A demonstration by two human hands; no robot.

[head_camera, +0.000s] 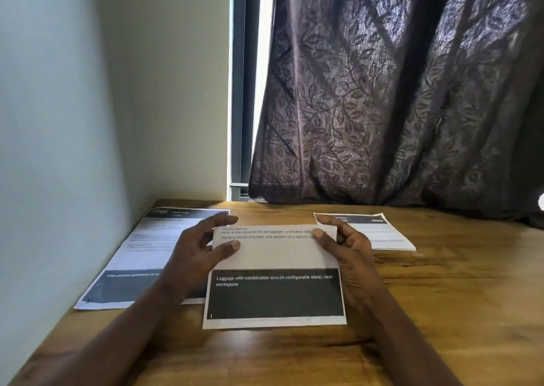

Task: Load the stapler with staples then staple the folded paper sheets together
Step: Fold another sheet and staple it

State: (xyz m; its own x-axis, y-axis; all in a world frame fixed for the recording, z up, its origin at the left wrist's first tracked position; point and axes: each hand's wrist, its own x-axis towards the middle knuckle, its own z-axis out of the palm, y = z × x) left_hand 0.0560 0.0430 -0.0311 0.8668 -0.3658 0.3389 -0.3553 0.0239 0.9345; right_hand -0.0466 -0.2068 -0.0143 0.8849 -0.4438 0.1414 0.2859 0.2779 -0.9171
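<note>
Left hand (203, 250) and right hand (344, 247) grasp the folded sheet (275, 276) by its side edges, thumbs on its printed face, near edge at the wooden worktop (441, 297). A flat printed sheet (141, 256) lies left, a second folded sheet (379, 232) far right, before a dark curtain (397, 91).

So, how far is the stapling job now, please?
Early. Done: one folded sheet lies at the far right of the table. In hand: both hands, left and right, hold the middle sheet by its top corners, folding it. Left: the flat sheet on the left is unfolded. No stapler or staples are in view, so loading and stapling remain.
</note>
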